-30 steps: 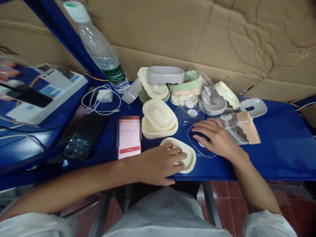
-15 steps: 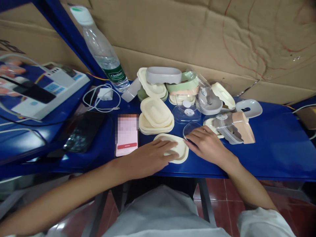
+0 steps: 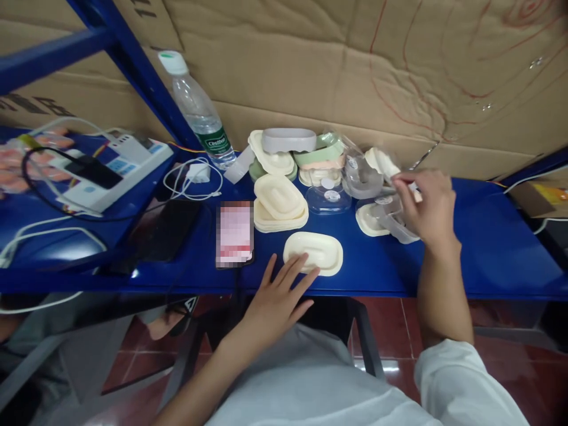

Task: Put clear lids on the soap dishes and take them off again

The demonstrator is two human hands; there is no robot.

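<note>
My left hand (image 3: pixel 277 299) lies open at the table's front edge, its fingertips touching a single cream oval tray (image 3: pixel 316 251). My right hand (image 3: pixel 425 208) is raised over the right end of the pile, fingers pinched on a small pale piece I cannot make out. Under it sit a clear lid (image 3: pixel 390 220) and a cream piece (image 3: pixel 367 222). Behind are a stack of cream trays (image 3: pixel 279 204), a grey tray (image 3: pixel 288 139), green and pink trays (image 3: pixel 317 157) and a round clear lid (image 3: pixel 328 200).
A phone (image 3: pixel 234 234) lies left of the cream tray, beside a dark phone (image 3: pixel 166 228). A water bottle (image 3: pixel 199 112) leans on the blue shelf post. A white charger and cable (image 3: pixel 195 176) and a power strip (image 3: pixel 110 171) lie at left. Cardboard wall (image 3: pixel 355 71) stands behind the blue table (image 3: pixel 488 254).
My right hand left the clear lid near the front and rose to the back right, pinching a small piece. My left hand slid back off the cream tray to its near edge.
</note>
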